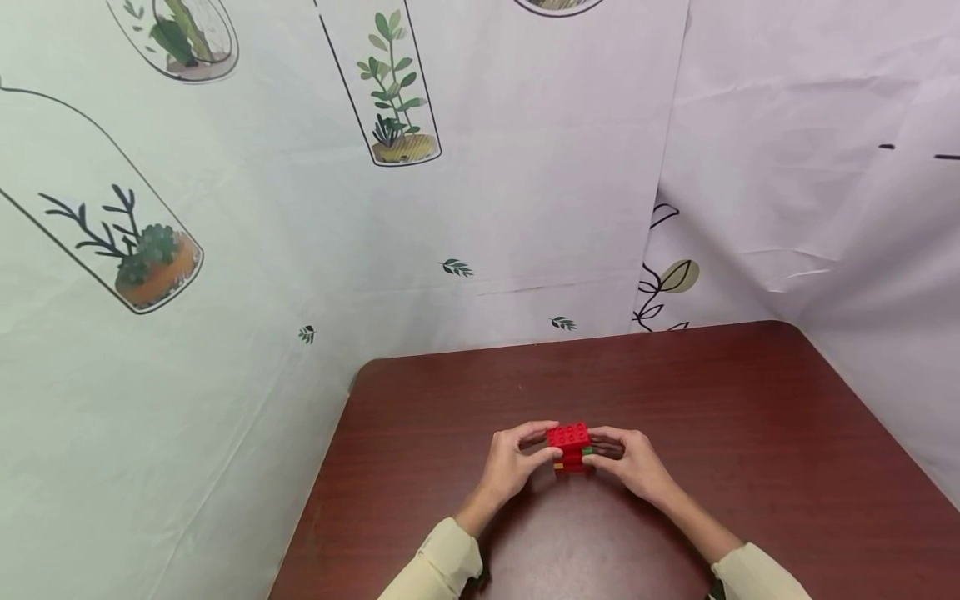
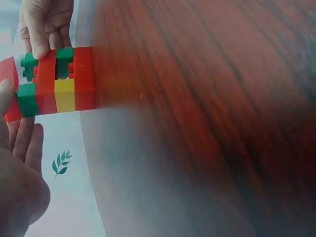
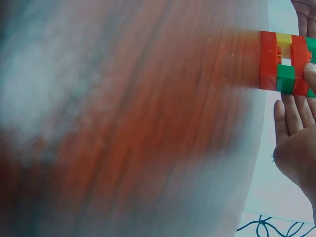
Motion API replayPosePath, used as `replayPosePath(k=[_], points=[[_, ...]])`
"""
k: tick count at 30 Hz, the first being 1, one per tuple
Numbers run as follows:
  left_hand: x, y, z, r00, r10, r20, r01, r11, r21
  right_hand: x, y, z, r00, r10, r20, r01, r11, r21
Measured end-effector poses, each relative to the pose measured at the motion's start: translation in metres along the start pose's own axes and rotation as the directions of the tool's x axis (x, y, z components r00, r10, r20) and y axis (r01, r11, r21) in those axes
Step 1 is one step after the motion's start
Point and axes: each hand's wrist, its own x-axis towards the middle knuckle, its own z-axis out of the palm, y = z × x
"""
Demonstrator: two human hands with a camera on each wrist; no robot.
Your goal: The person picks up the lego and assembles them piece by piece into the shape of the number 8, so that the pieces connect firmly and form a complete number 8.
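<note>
A small tower of toy building bricks (image 2: 45,94) stands on the table between my hands. From the bottom it goes red, a layer with a yellow brick (image 2: 65,95) and a green one (image 3: 285,78), red again, then green bricks (image 2: 27,98). On top is a studded red brick (image 1: 568,435), slightly tilted against the layer below in the left wrist view. My left hand (image 1: 507,462) pinches this top brick from the left, thumb in front. From the other side my right hand (image 1: 636,463) grips the tower, its thumb on the middle red brick (image 2: 47,74).
The brown wood-grain table (image 1: 450,392) has its far edge against a white wall sheet (image 1: 510,217) printed with plants. More pale sheet hangs along the left and right sides.
</note>
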Motion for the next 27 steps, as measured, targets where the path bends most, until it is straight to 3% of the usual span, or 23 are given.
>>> replayPosePath(k=[10, 18, 27], points=[[0.0008, 0.0041, 0.0004, 1.000, 0.020, 0.020, -0.021, 0.998, 0.056, -0.0006, 0.0003, -0.0001, 1.000, -0.020, -0.010, 0.020, 1.000, -0.008], [-0.0029, 0.0041, 0.0036, 0.999, 0.023, -0.025, -0.022, 1.000, 0.022, -0.0012, -0.0021, 0.0008, 0.999, -0.031, -0.013, 0.031, 0.999, 0.014], [-0.0020, -0.0030, 0.0052, 0.999, 0.029, -0.025, -0.031, 0.997, -0.064, -0.0013, -0.0032, 0.0001, 0.999, -0.036, 0.000, 0.036, 0.999, 0.014]])
